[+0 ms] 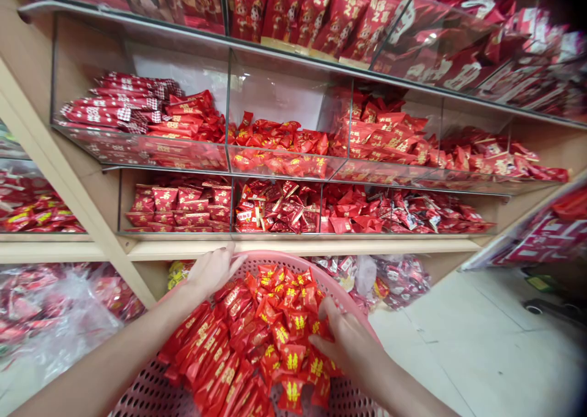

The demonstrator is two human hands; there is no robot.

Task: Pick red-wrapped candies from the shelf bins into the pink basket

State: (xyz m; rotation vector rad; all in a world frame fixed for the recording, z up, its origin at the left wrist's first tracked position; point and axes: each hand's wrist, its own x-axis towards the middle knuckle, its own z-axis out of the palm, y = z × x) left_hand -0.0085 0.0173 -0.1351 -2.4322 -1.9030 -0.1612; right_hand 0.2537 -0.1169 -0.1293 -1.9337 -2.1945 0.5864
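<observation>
A pink perforated basket (348, 295) sits low in front of me, heaped with red wrapped candies (275, 325) and long red candy sticks (206, 356). My left hand (213, 270) rests on the basket's far left rim, fingers stretched toward the shelf edge, holding nothing. My right hand (343, 337) lies on the right side of the candy pile, fingers curled into the small red packets; what they hold is hidden.
Glass-fronted shelf bins (279, 160) full of red sweets rise in several tiers ahead. Clear plastic bags of candy (59, 319) lie on the lower shelf at left and under the shelf at right (389, 276). Pale tiled floor (481, 343) opens to the right.
</observation>
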